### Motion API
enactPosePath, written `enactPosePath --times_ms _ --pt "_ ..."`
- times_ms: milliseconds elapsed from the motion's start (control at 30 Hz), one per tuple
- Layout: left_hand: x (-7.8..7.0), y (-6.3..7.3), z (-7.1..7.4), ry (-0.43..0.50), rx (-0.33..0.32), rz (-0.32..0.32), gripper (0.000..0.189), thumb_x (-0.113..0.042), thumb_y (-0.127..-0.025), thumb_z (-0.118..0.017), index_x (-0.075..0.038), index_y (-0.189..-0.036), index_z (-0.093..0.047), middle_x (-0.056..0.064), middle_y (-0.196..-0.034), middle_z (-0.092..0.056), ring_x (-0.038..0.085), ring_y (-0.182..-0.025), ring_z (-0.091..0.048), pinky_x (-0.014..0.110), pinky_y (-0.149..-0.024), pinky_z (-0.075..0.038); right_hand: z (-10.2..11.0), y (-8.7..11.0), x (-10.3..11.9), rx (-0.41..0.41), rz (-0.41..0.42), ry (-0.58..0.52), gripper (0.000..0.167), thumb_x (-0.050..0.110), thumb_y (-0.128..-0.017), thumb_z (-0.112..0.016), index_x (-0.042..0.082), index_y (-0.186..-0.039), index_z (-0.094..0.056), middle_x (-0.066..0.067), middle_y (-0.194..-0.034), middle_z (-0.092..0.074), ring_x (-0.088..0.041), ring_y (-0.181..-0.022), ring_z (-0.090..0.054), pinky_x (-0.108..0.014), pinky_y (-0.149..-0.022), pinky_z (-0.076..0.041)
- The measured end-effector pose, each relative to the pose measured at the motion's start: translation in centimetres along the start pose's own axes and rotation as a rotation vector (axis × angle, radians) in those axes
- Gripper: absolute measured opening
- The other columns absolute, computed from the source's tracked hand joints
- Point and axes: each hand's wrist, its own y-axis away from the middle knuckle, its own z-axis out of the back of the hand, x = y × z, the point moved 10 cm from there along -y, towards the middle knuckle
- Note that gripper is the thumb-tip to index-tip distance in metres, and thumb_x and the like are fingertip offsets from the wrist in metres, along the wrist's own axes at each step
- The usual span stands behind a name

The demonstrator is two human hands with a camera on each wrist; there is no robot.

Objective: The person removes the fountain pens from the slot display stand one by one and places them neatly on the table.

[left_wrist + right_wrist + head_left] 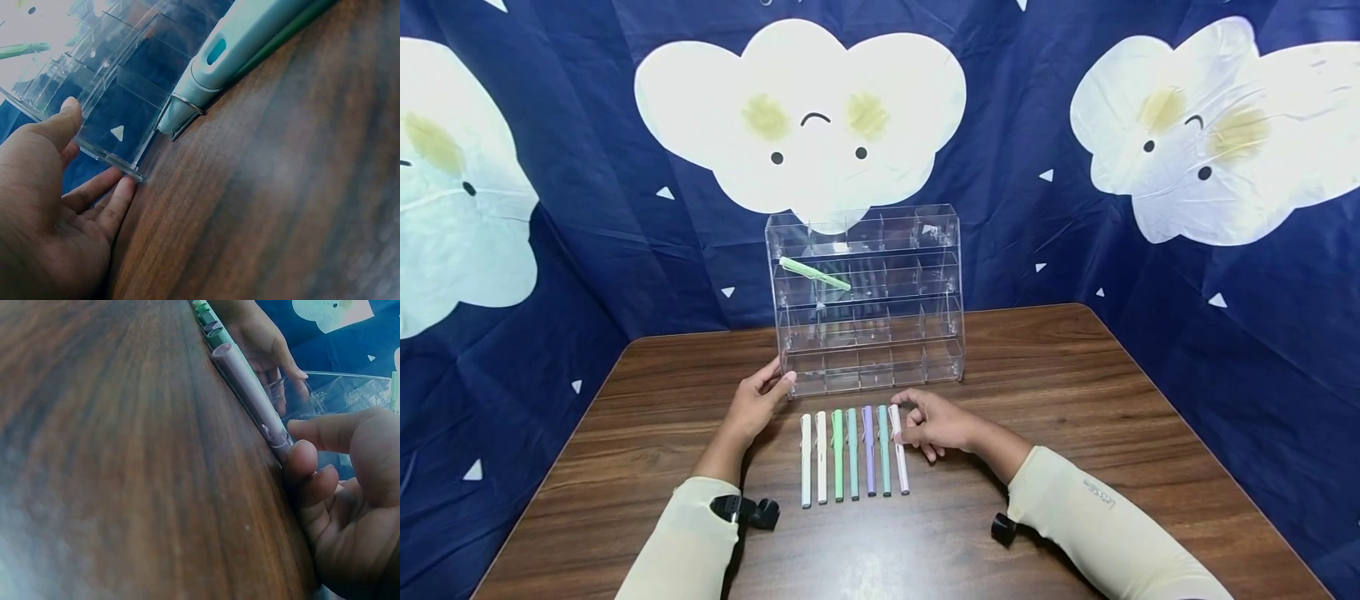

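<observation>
A clear acrylic rack (868, 312) with tiers of small compartments stands at the back of the table. My left hand (762, 400) grips its lower left corner, thumb at the front and fingers round the side; the left wrist view shows this hand (69, 187) at the rack's edge (119, 164). Across the rack's upper left lies a slanted light green pen (815, 273). In front, several pens stand side by side in a row. My right hand (943, 423) pinches the rightmost one, a pale pink pen (900, 467), near its clip end (250, 394) with thumb and index finger.
The rest of the row runs left from the pink pen: teal (884, 454), purple (869, 454), another teal, green (838, 458), cream (822, 458) and white (806, 462). A wooden table (1000, 525) carries everything. Blue cloth (1015, 250) with clouds hangs behind and beside it.
</observation>
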Motion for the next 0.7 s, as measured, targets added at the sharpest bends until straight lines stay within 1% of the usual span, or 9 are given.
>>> enactPosePath --times_ms 133,267,367,467,700 --pt "-0.1 0.0 0.0 0.001 0.000 -0.013 0.063 -0.034 -0.111 -0.067 -0.016 -0.167 -0.045 0.024 -0.156 -0.061 0.031 -0.139 -0.064 0.006 -0.093 -0.048 0.0 0.0 0.0 -0.002 -0.001 -0.013 0.076 0.011 -0.100 -0.077 0.001 -0.163 -0.035 0.000 -0.070 -0.061 -0.013 -0.047 -0.057 -0.024 -0.041 -0.043" --pt "-0.1 0.1 0.3 -0.019 -0.010 -0.021 0.062 -0.034 -0.111 -0.067 -0.015 -0.167 -0.046 0.026 -0.154 -0.062 0.029 -0.135 -0.066 0.007 -0.092 -0.048 0.0 -0.1 0.0 -0.001 0.010 -0.028 0.077 0.012 -0.101 -0.077 0.001 -0.164 -0.034 -0.001 -0.071 -0.062 -0.014 -0.048 -0.058 -0.024 -0.041 -0.044" --pt "-0.2 0.1 0.3 -0.034 -0.010 -0.021 0.063 -0.035 -0.111 -0.066 -0.016 -0.167 -0.045 0.025 -0.155 -0.062 0.033 -0.138 -0.065 0.006 -0.094 -0.047 0.0 -0.2 0.1 -0.008 0.017 -0.033 0.075 0.011 -0.101 -0.076 0.001 -0.163 -0.035 -0.001 -0.072 -0.061 -0.014 -0.048 -0.059 -0.024 -0.041 -0.044" --pt "-0.2 0.2 0.2 -0.030 -0.001 -0.011 0.063 -0.036 -0.112 -0.066 -0.017 -0.168 -0.044 0.024 -0.157 -0.060 0.037 -0.142 -0.062 0.006 -0.095 -0.046 0.2 -0.1 0.4 -0.018 0.025 -0.033 0.073 0.009 -0.101 -0.075 0.000 -0.162 -0.036 -0.002 -0.073 -0.060 -0.015 -0.048 -0.059 -0.024 -0.041 -0.044" --pt "-0.2 0.2 0.0 -0.019 -0.002 -0.002 0.063 -0.034 -0.112 -0.066 -0.016 -0.168 -0.044 0.024 -0.158 -0.059 0.037 -0.144 -0.060 0.005 -0.095 -0.045 1.0 0.3 1.6 -0.049 0.061 0.006 0.068 0.009 -0.103 -0.072 -0.001 -0.161 -0.040 0.000 -0.076 -0.062 -0.014 -0.051 -0.059 -0.023 -0.045 -0.044"
